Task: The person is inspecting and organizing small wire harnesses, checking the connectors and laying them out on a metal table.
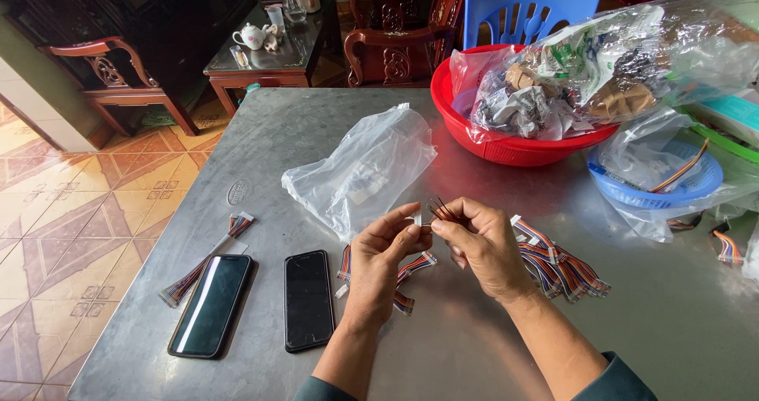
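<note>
Nearest the camera, two black phones (308,300) lie on the metal table (490,346). Above them, the left hand (379,260) pinches a small white connector (417,218), the right hand (482,243) grips its loose wires (439,208). Farther off sit a clear bag (364,168) and red basin (506,146).

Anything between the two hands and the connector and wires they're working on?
Nothing visible. The left hand pinches the small white connector and the right hand holds the wire ends right at it. The loose cables lie below on the table.
</note>
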